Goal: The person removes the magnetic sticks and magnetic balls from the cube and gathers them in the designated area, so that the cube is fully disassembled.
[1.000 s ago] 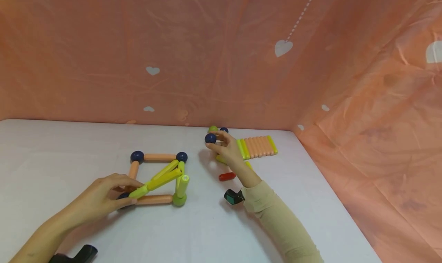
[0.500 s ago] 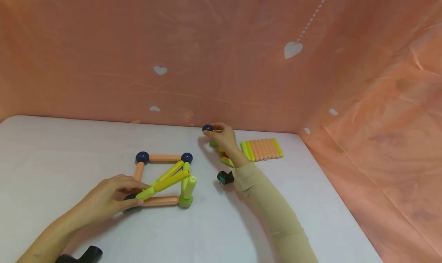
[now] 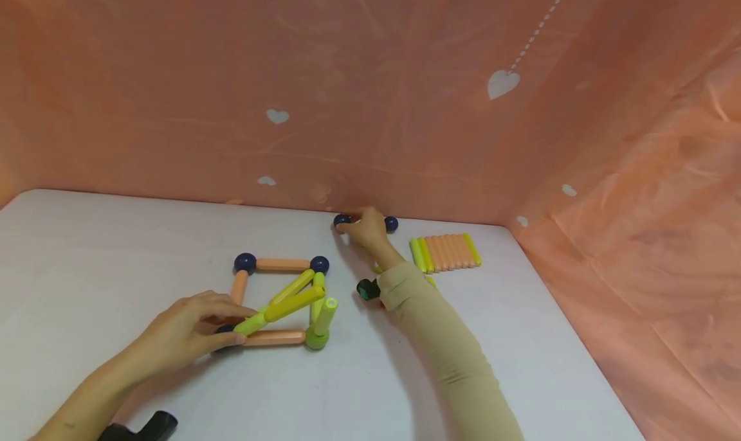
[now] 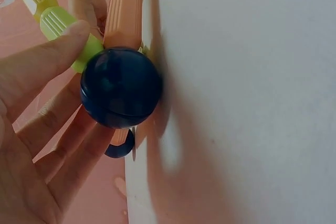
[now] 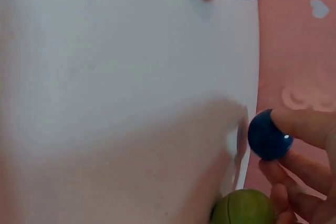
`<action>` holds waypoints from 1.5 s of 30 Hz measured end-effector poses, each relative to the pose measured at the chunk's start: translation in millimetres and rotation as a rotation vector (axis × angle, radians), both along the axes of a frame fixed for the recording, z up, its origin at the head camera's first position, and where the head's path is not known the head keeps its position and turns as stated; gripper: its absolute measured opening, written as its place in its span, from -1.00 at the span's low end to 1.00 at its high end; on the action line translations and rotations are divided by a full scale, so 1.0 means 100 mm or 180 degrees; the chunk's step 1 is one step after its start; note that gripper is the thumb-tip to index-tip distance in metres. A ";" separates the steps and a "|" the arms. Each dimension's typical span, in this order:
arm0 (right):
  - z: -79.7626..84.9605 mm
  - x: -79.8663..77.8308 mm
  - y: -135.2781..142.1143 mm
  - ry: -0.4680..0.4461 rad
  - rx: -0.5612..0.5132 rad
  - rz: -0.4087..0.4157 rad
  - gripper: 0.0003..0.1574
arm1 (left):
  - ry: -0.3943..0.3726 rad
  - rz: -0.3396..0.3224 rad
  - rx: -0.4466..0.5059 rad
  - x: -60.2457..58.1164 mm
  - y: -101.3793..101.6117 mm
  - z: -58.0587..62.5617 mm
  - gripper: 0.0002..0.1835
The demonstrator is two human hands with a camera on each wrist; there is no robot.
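My left hand [image 3: 193, 328] pinches a lime-green rod [image 4: 60, 24] at the near-left corner of a frame of sticks and balls. That rod slants up from a navy ball [image 4: 121, 87], and a yellow rod [image 3: 295, 303] continues from its upper end. Peach rods [image 3: 282, 265] and a lime rod form the frame's sides, with a green ball [image 3: 317, 338] at the near-right corner bearing an upright lime rod [image 3: 327, 315]. At the table's far edge, my right hand [image 3: 367, 229] pinches a blue ball [image 5: 269, 136] between thumb and fingers. Beside those fingers is another green ball [image 5: 244, 208].
Another navy ball [image 3: 391, 224] lies just right of the right hand. Peach, yellow and lime rods lie in a row [image 3: 446, 253] farther right. The right sleeve [image 3: 446, 351] partly covers loose pieces. An orange cloth [image 3: 370, 94] hangs behind the white table [image 3: 145, 235].
My right hand has carried the blue ball back and left to the table's far edge. The left hand keeps its grip on the lime rod. The head view has shifted slightly.
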State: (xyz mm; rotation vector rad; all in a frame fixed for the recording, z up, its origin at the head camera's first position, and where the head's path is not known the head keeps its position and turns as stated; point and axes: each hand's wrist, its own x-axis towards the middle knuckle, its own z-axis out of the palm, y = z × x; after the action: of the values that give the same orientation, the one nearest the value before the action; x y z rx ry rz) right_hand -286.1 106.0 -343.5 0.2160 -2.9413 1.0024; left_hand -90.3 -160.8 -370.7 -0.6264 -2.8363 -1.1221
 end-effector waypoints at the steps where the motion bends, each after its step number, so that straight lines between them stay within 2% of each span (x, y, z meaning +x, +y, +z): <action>1: 0.00 0.00 0.01 0.0014 0.0064 -0.0002 -0.55 | 0.0045 -0.0006 -0.0015 0.00 0.01 0.00 -0.67; 6: 0.00 0.01 0.04 0.0042 0.0230 -0.0008 -0.54 | 0.0194 -0.0069 0.0015 0.00 0.04 -0.01 -0.68; 13: 0.04 0.06 0.14 0.0056 0.0152 -0.0001 -0.45 | 0.0129 -0.0018 -0.0010 -0.02 0.05 -0.03 -0.67; 16: 0.08 0.12 0.21 0.0201 -0.0119 0.0038 -0.54 | 0.0172 -0.0008 -0.0005 -0.03 0.05 -0.05 -0.66; 19: 0.13 0.28 0.28 0.0176 -0.0661 0.0151 -0.61 | 0.0216 0.0064 -0.0027 -0.03 0.05 -0.07 -0.66; 22: 0.17 0.50 0.34 0.0056 -0.1032 0.0348 -0.64 | 0.0225 0.0128 -0.0033 -0.03 0.06 -0.08 -0.66; 27: 0.14 0.88 0.40 -0.0079 -0.1151 0.0834 -0.65 | 0.0136 0.0164 0.0024 -0.06 0.07 -0.07 -0.65; 31: 0.06 1.10 0.43 -0.0265 -0.1249 0.1210 -0.63 | 0.0137 0.0214 0.0045 -0.08 0.06 -0.07 -0.66; 38: -0.07 1.28 0.44 -0.0555 -0.1156 0.1825 -0.56 | 0.0112 0.0264 0.0075 -0.11 0.04 -0.07 -0.66; 41: -0.10 1.32 0.40 -0.0613 -0.1037 0.1967 -0.55 | 0.0160 0.0275 0.0068 -0.11 0.03 -0.08 -0.66; 45: -0.10 1.39 0.27 -0.0587 -0.0778 0.2011 -0.58 | 0.0259 0.0297 0.0043 -0.11 0.04 -0.09 -0.66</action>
State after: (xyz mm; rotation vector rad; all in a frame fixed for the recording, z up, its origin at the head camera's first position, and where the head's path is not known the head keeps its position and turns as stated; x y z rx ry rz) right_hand -147.6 133.0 -353.7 1.1492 -2.9129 1.4978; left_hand -101.7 -156.9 -380.0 -0.5206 -2.7560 -1.0746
